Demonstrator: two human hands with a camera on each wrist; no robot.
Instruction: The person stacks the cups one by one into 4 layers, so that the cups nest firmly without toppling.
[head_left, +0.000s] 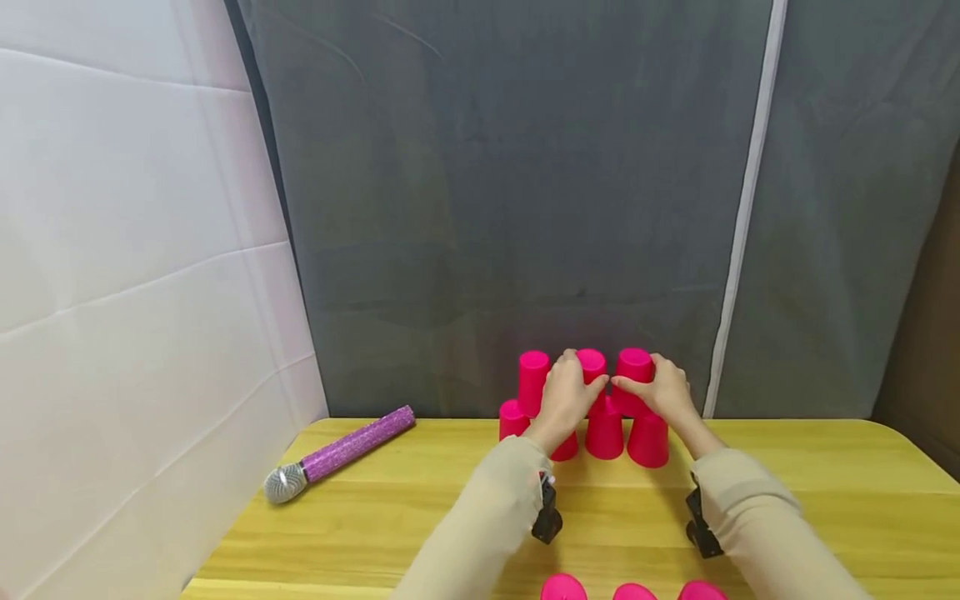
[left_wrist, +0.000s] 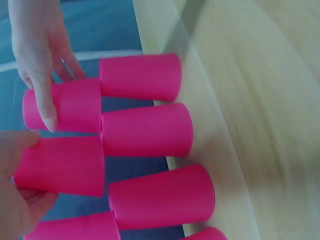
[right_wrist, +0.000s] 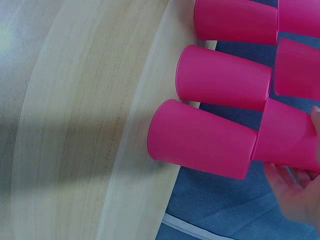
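Two hands work a stack of pink cups at the back edge of a yellow wooden bench [head_left: 420, 517].

A glittery purple microphone [head_left: 339, 455] lies at the left. Four upturned bottom-row cups [head_left: 604, 432] stand against the grey backdrop [head_left: 510, 208]; the left hand [head_left: 564, 398] curls round the middle second-tier cup [head_left: 592, 364], the right hand [head_left: 663, 392] grips the right second-tier cup [head_left: 634, 367]. Three more pink cups [head_left: 633, 591] sit at the near edge.

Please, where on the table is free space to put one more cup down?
Bare wood lies right of the cup pyramid on the table, and between the microphone and the left hand. The middle is crowded: both hands, right hand, and three cups at the near edge.
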